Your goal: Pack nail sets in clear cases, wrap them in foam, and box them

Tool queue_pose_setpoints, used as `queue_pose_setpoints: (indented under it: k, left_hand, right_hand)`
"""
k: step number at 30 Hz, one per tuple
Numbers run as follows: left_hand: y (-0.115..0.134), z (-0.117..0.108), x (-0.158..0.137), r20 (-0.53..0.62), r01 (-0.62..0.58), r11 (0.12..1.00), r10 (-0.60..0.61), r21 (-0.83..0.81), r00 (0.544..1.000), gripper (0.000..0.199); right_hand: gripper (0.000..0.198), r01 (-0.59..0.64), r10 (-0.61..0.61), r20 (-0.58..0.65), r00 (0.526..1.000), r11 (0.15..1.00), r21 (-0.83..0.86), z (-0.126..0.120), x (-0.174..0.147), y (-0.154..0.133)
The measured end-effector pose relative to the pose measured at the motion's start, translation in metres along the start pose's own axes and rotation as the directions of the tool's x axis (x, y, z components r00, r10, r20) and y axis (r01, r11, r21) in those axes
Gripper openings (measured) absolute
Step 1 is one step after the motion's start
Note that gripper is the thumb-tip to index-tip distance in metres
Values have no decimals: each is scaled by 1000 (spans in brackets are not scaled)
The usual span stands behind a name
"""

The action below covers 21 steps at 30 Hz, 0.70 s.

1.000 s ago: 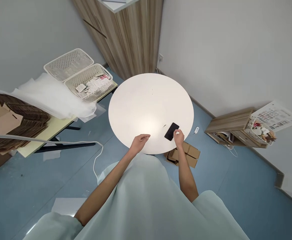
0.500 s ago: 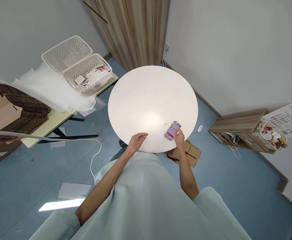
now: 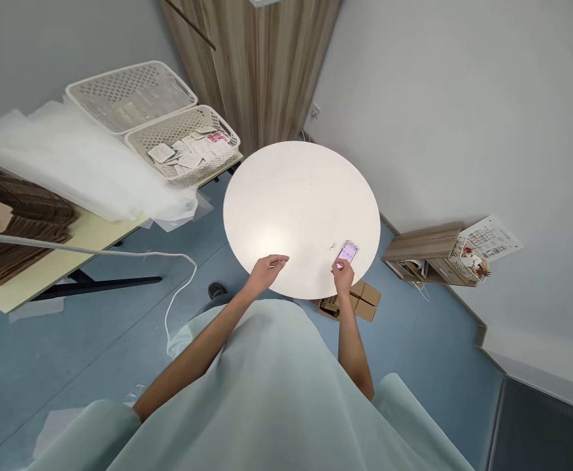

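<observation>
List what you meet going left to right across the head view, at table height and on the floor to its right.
Stacked cardboard → white sheeting → basket of packets → left hand → phone with the right hand on it → low wooden shelf unit → printed sheet.

To your left, two white baskets (image 3: pixel 169 124) and brown cardboard (image 3: pixel 6 229) crowd a yellow side bench (image 3: pixel 65 252); flattened boxes (image 3: pixel 355 301) litter the blue floor (image 3: pixel 428 340).
</observation>
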<state>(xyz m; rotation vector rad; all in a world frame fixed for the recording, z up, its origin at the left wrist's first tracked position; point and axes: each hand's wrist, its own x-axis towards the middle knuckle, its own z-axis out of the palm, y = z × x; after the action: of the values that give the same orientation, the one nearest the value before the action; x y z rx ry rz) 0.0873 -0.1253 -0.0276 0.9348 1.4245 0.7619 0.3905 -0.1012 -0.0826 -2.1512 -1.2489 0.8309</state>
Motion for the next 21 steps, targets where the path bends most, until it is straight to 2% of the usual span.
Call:
queue_pose_setpoints:
  k: [6, 9, 12, 16, 21]
  left_hand:
    - [-10, -88, -9, -58, -17, 998, 13, -67, 998, 31]
    - [-13, -113, -13, -44, -24, 994, 19, -108, 999, 32]
    - [-14, -123, -14, -9, -31, 989, 30, -143, 1000, 31]
    - [-7, -134, -10, 23, -53, 984, 57, -170, 998, 30]
    - [6, -168, 2, -25, -78, 986, 75, -147, 997, 34]
  right_hand:
    - [23, 10, -15, 63, 998, 997, 81, 75, -80, -68]
    - [23, 44, -55, 88, 995, 991, 128, 106, -115, -98]
    - [23, 76, -96, 124, 988, 984, 162, 124, -142, -122]
    - [21, 75, -101, 141, 985, 982, 174, 134, -156, -147]
    - [22, 68, -99, 158, 982, 979, 190, 145, -142, -174]
